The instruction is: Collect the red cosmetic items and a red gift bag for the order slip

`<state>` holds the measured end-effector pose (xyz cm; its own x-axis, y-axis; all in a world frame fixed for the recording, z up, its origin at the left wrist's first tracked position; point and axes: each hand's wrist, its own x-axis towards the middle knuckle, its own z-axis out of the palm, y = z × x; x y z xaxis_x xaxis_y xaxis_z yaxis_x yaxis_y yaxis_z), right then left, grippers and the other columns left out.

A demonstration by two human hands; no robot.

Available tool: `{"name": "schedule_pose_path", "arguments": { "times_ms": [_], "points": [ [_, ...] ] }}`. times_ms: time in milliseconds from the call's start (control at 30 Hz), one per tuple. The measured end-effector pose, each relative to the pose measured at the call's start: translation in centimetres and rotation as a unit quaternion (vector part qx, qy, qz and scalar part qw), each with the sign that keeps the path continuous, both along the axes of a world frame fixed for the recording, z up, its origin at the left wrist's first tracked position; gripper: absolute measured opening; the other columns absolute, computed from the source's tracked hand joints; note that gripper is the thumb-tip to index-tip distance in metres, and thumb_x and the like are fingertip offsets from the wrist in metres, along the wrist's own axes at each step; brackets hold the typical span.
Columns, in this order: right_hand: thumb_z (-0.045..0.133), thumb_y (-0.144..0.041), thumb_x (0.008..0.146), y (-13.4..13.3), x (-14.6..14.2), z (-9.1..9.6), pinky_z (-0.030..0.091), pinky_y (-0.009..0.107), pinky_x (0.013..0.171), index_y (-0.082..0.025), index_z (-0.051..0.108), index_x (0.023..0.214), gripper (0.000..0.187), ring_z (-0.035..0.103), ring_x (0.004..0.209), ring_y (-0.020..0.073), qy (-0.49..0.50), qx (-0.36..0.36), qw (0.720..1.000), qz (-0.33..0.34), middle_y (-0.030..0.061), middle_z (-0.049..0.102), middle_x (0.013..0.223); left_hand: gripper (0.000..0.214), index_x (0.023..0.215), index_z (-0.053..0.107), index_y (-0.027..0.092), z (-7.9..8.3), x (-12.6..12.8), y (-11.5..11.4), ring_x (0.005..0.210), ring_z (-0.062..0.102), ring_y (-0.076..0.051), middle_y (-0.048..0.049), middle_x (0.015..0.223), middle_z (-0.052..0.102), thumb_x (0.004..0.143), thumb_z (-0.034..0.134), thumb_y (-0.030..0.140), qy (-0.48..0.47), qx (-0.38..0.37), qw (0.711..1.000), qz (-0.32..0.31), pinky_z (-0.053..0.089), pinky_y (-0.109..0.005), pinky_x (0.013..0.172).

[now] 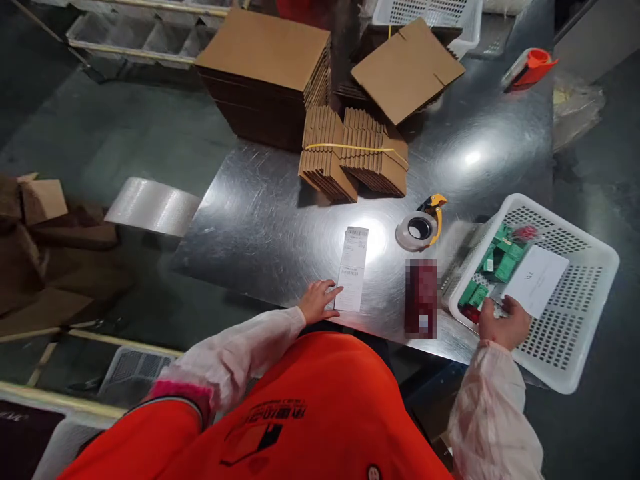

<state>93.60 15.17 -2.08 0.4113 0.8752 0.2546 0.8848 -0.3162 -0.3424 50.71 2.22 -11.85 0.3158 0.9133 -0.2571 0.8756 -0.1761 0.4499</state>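
My left hand lies flat on the metal table, fingers spread, fingertips touching the lower edge of a long white printed slip. My right hand reaches into a white perforated basket at the table's right edge. Its fingers are curled around small items there, next to a white card and several green packets; what they hold is hidden. A dark red box lies between my hands.
A tape dispenser with a yellow handle sits beyond the slip. Stacks of flat cardboard, a bundle tied with yellow band, an orange tape gun and another white basket stand farther back. A bubble-wrap roll hangs off the left.
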Motion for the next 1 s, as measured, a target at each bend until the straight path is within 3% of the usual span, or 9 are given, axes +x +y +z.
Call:
{"name": "schedule_pose_path", "arguments": {
  "times_ms": [67,167,367,500,633,733,833,933,1000],
  "points": [
    [0.059,-0.038,0.078,-1.2,-2.4,0.4,0.051,0.045,0.074,-0.012,0.068,0.091,0.031,0.064,0.079,0.0298,-0.017,0.151,0.988,0.019,0.015,0.069,0.081,0.071,0.141,0.056,0.025,0.1,0.0,0.1,0.116,0.05,-0.034,-0.0173,0.137,0.054,0.079,0.073,0.056,0.003,-0.003,1.0,-0.006,0.039,-0.045,0.094],
    [0.06,-0.034,0.081,-3.7,-7.5,0.7,0.051,0.04,0.07,-0.017,0.066,0.085,0.019,0.059,0.065,0.0215,0.033,0.187,0.973,0.134,0.0082,0.067,0.074,0.059,0.138,0.059,0.024,0.3,0.0,0.4,0.115,0.051,-0.034,-0.018,0.135,0.055,0.086,0.067,0.052,0.004,0.0,1.0,-0.011,0.04,-0.045,0.091],
    [0.06,-0.032,0.084,-7.0,-15.3,-2.6,0.057,0.045,0.083,-0.02,0.066,0.111,0.031,0.065,0.096,0.0264,0.236,-0.108,0.897,0.359,0.0125,0.07,0.106,0.042,0.129,0.066,0.02,0.5,-0.3,1.1,0.105,0.054,-0.029,-0.0164,0.122,0.063,0.098,0.049,0.042,-0.033,0.037,0.999,0.003,0.041,-0.043,0.087],
    [0.068,-0.024,0.072,-6.6,-17.1,-4.6,0.04,0.058,0.112,-0.018,0.056,0.134,0.064,0.05,0.131,0.0347,0.247,-0.211,0.846,0.422,0.017,0.057,0.139,0.037,0.113,0.073,0.021,1.9,-0.4,2.1,0.102,0.055,-0.026,-0.0133,0.11,0.066,0.099,0.045,0.041,-0.14,0.045,0.988,0.045,0.042,-0.043,0.091],
    [0.077,-0.032,0.068,-4.8,-18.3,-4.5,0.028,0.057,0.12,-0.018,0.052,0.141,0.078,0.031,0.147,0.0354,0.314,-0.229,0.822,0.417,0.0169,0.045,0.152,0.039,0.089,0.072,0.019,4.9,0.0,3.9,0.089,0.058,-0.021,-0.0084,0.09,0.068,0.097,0.045,0.045,-0.308,-0.014,0.939,0.153,0.045,-0.034,0.087],
    [0.078,-0.043,0.07,-3.6,-19.2,-4.2,0.036,0.053,0.115,-0.021,0.059,0.132,0.068,0.049,0.134,0.0326,0.414,-0.237,0.796,0.373,0.0147,0.06,0.136,0.046,0.077,0.064,0.018,7.0,0.2,5.5,0.068,0.054,-0.016,-0.0018,0.068,0.06,0.09,0.049,0.06,-0.406,-0.112,0.866,0.269,0.044,-0.028,0.067],
    [0.077,-0.05,0.071,-3.2,-19.8,-4.2,0.051,0.045,0.096,-0.022,0.066,0.117,0.055,0.066,0.1,0.0245,0.524,-0.277,0.74,0.318,0.0081,0.07,0.104,0.051,0.072,0.059,0.018,8.0,0.1,6.9,0.056,0.046,-0.012,0.0025,0.058,0.051,0.08,0.058,0.068,-0.471,-0.168,0.799,0.334,0.038,-0.025,0.056],
    [0.08,-0.053,0.067,-3.4,-19.9,-4.3,0.054,0.037,0.081,-0.022,0.068,0.112,0.055,0.066,0.082,0.0185,0.604,-0.306,0.683,0.271,0.0041,0.069,0.092,0.049,0.07,0.058,0.018,8.3,-0.2,7.8,0.054,0.045,-0.011,0.0031,0.057,0.052,0.076,0.064,0.066,-0.491,-0.171,0.776,0.355,0.036,-0.024,0.055],
    [0.082,-0.051,0.065,-3.8,-19.7,-4.3,0.053,0.034,0.079,-0.023,0.069,0.11,0.055,0.065,0.081,0.017,0.624,-0.308,0.672,0.255,0.0035,0.069,0.093,0.048,0.07,0.058,0.017,8.1,-0.3,8.1,0.053,0.045,-0.01,0.0032,0.057,0.053,0.075,0.066,0.065,-0.493,-0.168,0.771,0.366,0.036,-0.024,0.055]
  ]
}}
